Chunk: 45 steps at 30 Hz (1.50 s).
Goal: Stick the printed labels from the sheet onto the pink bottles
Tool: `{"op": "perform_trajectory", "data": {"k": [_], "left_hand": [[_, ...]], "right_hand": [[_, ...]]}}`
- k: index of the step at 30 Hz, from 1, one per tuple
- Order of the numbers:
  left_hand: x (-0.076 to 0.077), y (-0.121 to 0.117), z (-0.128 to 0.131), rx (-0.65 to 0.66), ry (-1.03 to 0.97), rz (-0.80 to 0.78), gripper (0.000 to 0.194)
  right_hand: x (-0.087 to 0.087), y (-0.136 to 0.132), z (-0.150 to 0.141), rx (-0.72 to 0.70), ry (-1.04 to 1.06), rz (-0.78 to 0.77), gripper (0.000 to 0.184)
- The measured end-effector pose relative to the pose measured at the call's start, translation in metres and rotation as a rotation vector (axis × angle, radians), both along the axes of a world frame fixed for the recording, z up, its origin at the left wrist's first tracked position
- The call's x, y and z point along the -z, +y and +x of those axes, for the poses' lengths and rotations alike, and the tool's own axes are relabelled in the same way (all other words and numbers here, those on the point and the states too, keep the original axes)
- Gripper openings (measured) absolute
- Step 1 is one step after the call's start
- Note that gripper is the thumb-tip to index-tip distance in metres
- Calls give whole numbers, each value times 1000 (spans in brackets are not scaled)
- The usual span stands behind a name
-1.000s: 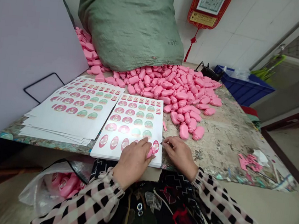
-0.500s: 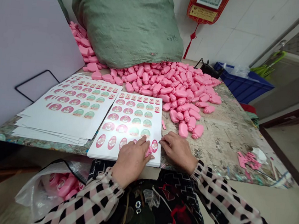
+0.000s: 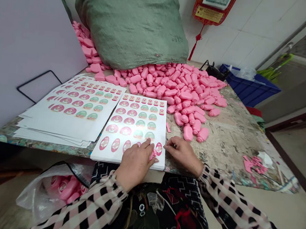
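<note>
A stack of sticker sheets [image 3: 126,158] lies at the table's front edge, printed with rows of pink and green labels. My left hand [image 3: 137,164] rests on its lower right part, the thumb and fingers closed round a small pink plastic piece [image 3: 153,154], mostly covered, apparently a bottle. Just right of that piece is an oval pink label [image 3: 158,149] on the top sheet. Beside the sheet's right edge, my right hand [image 3: 183,155] is closed in a pinch, its fingertips close to the oval label. Something thin and dark shows at those fingertips, too small to name.
Many small pink bottles [image 3: 182,92] are heaped behind the sheets, under a large green sack [image 3: 132,25]. More label sheets [image 3: 58,130] lie left. Pink scraps [image 3: 255,164] lie right. A clear bag [image 3: 38,193] of pink bottles hangs below; a blue crate [image 3: 250,90] stands behind.
The view has shifted very slightly. Both hands keep nearly the same place and grip, with the right fingertips still beside the oval label.
</note>
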State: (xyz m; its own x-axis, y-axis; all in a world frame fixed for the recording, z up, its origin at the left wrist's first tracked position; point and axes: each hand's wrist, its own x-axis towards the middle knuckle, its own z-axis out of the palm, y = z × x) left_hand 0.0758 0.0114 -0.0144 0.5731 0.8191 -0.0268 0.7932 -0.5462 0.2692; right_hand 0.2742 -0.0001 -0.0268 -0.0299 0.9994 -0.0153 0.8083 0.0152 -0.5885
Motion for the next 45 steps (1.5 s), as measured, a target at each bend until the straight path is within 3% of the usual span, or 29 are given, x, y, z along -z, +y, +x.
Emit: {"op": "perform_trajectory", "data": {"k": [12,16,21,25,30,35,41,45], "left_hand": [[3,1,-1,23,21,50,46],[4,2,-1,25,19,48,46],[2,2,0,40,41,69,46],[0,1,0,39,80,85,45],[2,1,0,38,90,103,46],[4,1,0,41,83,119,45],[2,1,0,42,87,97,46],[1,1,-1,42,87,93,45]], "right_hand": [[10,-34,-27,208,-4,111,17],[9,-36,-29,214,-23,113,19],[8,-31,-24,204,98,-10,17],[8,-31,-23,146,-10,78,16],[13,-31,-21,182,129,6,16],[6,-34,-25,101,-30,115,17],[20,-27,-23,266,378,-86,22],[18,-29,-25,263,272,-18,20]]}}
